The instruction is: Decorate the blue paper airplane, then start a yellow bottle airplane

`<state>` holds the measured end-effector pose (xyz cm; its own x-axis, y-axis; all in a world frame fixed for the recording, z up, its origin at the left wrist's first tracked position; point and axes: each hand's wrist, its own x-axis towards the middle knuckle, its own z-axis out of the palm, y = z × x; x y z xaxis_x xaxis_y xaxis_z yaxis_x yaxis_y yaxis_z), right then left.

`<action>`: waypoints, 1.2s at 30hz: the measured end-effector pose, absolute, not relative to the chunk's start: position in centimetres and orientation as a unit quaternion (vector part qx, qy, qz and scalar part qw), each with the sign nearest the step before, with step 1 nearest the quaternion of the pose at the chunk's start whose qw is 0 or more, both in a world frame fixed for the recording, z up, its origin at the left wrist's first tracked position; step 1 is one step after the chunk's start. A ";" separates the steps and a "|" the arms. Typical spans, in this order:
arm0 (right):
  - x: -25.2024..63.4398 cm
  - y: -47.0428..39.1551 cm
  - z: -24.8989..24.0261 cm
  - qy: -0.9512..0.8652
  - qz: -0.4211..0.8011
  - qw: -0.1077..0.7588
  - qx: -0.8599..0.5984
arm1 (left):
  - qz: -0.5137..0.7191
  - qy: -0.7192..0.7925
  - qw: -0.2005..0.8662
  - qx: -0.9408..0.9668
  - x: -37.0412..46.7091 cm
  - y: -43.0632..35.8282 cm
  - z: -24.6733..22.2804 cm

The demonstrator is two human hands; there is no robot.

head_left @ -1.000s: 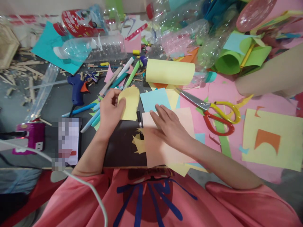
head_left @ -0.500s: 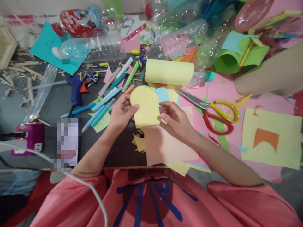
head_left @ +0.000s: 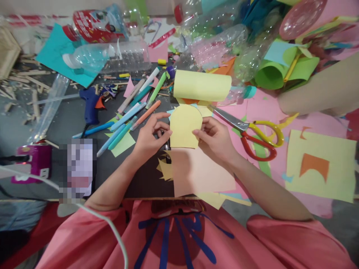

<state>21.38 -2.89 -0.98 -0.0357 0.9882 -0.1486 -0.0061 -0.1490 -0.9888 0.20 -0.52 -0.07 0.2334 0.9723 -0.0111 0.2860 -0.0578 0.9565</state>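
Observation:
A yellow paper cutout (head_left: 185, 129) with a rounded top and a flat lower edge is held upright over a pale peach sheet (head_left: 207, 172). My right hand (head_left: 214, 136) pinches its right side, thumb on the front and fingers behind. At the opposite edge is my left hand (head_left: 153, 134), its thumb tip at the paper's border and its curved fingers apart from the thumb. Scissors (head_left: 244, 129) with red and yellow handles lie spread to the right of my right hand. Beyond the cutout rests a rolled yellow paper tube (head_left: 202, 85).
Several markers (head_left: 126, 117) and a blue glue gun (head_left: 91, 106) lie to the left. Plastic bottles (head_left: 112, 56) crowd the back. A phone (head_left: 81, 168) sits near the front edge. Another person's arm (head_left: 316, 87) reaches in from the right, beside a green paper roll (head_left: 270, 74).
The yellow cutout has shifted slightly right and turned more upright. My right hand has closed on its right side, while my left hand has loosened from its left side.

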 end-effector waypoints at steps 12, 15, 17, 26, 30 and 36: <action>22.2 -2.3 -1.7 -0.511 0.462 0.453 -0.566 | 0.325 0.485 0.313 0.749 -0.3 -0.4 -1.0; 22.6 -2.1 -1.7 -0.557 0.404 0.435 -0.580 | 0.289 0.478 0.264 0.787 -0.4 -0.3 -0.6; 22.6 -2.0 -1.7 -0.573 0.394 0.428 -0.577 | 0.264 0.473 0.251 0.802 -0.4 -0.3 -0.5; 22.4 -2.0 -1.5 -0.580 0.392 0.410 -0.584 | 0.086 0.475 0.279 0.830 0.4 -0.5 0.0; 22.9 -1.8 -1.7 -0.599 0.361 0.415 -0.582 | 0.061 0.489 0.291 0.820 0.4 -0.4 0.3; 25.1 -1.2 -1.2 -0.700 0.192 0.372 -0.578 | 0.048 0.488 0.274 0.827 0.4 -0.5 0.7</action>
<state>25.11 -1.16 -1.21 -0.0553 0.9526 0.2992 0.6659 0.2585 -0.6998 0.43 -0.49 0.70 0.5197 0.8333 -0.1885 0.7808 -0.3737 0.5006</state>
